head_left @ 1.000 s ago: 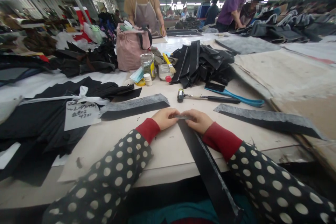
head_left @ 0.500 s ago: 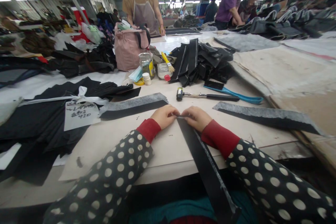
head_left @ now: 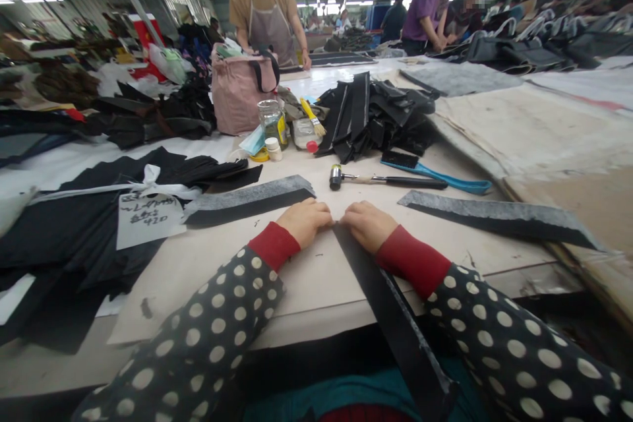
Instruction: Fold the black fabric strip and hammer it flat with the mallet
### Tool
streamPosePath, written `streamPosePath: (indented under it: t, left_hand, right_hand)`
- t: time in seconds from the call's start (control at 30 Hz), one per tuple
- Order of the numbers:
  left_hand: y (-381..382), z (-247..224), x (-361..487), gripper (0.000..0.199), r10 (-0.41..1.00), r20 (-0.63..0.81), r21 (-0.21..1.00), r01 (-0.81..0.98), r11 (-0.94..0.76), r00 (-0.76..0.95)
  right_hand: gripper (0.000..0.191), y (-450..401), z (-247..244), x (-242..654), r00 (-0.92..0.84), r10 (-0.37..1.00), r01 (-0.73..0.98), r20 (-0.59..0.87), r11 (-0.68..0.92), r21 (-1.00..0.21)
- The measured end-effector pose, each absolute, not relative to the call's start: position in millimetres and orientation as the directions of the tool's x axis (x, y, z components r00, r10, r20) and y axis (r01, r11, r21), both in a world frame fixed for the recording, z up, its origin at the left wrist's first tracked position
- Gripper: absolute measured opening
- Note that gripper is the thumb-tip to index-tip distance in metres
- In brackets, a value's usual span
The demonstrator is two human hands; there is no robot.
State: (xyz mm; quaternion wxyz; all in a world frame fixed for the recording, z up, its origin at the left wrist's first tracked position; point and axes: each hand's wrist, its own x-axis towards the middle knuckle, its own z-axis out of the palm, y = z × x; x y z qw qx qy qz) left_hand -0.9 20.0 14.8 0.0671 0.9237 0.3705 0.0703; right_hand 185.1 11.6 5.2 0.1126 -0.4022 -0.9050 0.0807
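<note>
A long black strip with a pale rough edge runs from the table down over its front edge towards my lap. At its far end my left hand pinches the tip, fingers closed. My right hand is closed on the same end from the other side, its fingertips nearly touching those of my left. Both hands cover most of the strip's end. Grey-and-black strips lie on either side, one stack at the left and another at the right.
Beyond my hands lie a small hammer and a blue brush. Farther back are a glass jar, a pink bag and a heap of black strips. Tied black pieces cover the left side. People stand across the table.
The fingers of both hands have rolled down over the strip's far end, hiding the small folded part that showed between them. The whole view has shifted slightly.
</note>
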Motion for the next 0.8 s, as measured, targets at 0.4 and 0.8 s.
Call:
streamPosePath:
  t: [0.4, 0.8]
  left_hand:
    - [15.1, 11.9, 1.7, 0.030, 0.740, 0.398, 0.311, 0.679, -0.665, 0.542]
    - [-3.4, 4.1, 32.5, 0.042, 0.844, 0.159, 0.340, 0.774, -0.534, 0.513]
  right_hand:
    - [0.028, 12.9, -2.8, 185.3, -0.647, 0.739, 0.706, 0.188, 0.673, -0.220]
    - [0.023, 24.7, 0.1, 215.4, -0.345, 0.928, 0.566, 0.144, 0.328, -0.757]
